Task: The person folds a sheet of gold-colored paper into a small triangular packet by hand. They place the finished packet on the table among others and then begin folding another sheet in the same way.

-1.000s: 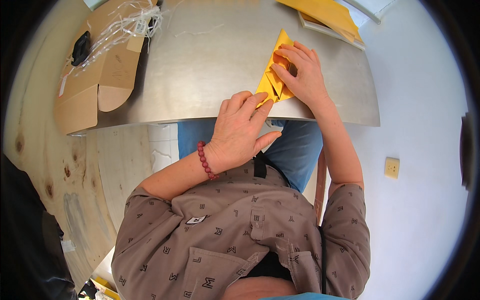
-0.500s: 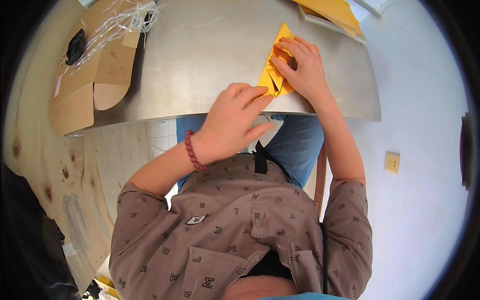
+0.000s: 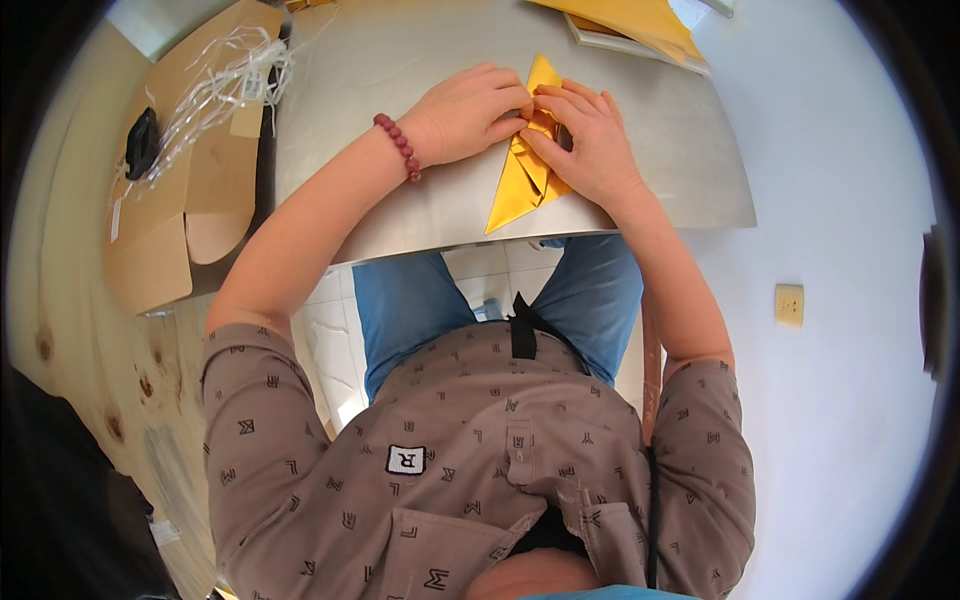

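Moved up from the lower tip of the folded yellow paper [image 3: 513, 194], the left hand [image 3: 468, 112] is now beside the right hand [image 3: 592, 152] at the paper's upper half. Beneath stretches a metal table [image 3: 675, 150], with brown cardboard [image 3: 212, 165] well to the left. Both hands bend their fingers at the paper, seemingly to steady its folds; pinching or only pressing, I cannot tell. The paper slants, lower tip near the table's front edge.
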### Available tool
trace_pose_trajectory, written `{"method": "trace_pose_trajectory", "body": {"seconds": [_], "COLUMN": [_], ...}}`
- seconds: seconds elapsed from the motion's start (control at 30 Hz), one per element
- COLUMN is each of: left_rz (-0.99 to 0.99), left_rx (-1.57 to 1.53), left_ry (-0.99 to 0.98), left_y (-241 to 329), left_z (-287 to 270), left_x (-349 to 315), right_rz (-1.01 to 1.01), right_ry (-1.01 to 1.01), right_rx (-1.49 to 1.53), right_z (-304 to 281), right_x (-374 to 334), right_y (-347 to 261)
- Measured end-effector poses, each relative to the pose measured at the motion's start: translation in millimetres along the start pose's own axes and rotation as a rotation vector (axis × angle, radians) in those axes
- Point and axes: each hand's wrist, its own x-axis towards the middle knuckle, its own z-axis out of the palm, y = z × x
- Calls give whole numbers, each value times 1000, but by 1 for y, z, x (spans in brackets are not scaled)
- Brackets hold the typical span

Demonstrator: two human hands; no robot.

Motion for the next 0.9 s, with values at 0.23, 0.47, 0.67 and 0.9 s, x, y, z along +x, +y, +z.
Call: {"method": "trace_pose_trajectory", "body": {"seconds": [0.23,0.47,0.67,0.9], "left_rz": [122,-25,17,42], "left_rx": [52,-23,-5,19], "left_ry": [56,-68,-79,-63], "left_y": [-9,-7,-9,-15], "left_z": [8,6,7,11], "left_x": [0,1,0,-1], "right_rz": [76,100,3,-94], "right_ry": [-74,52,-126,-123], "right_rx": [-66,130,50,-7], "right_z": [-11,-25,-28,-33], "right_x": [-9,-10,-10,-20], "right_y": [-4,6,8,6]}}
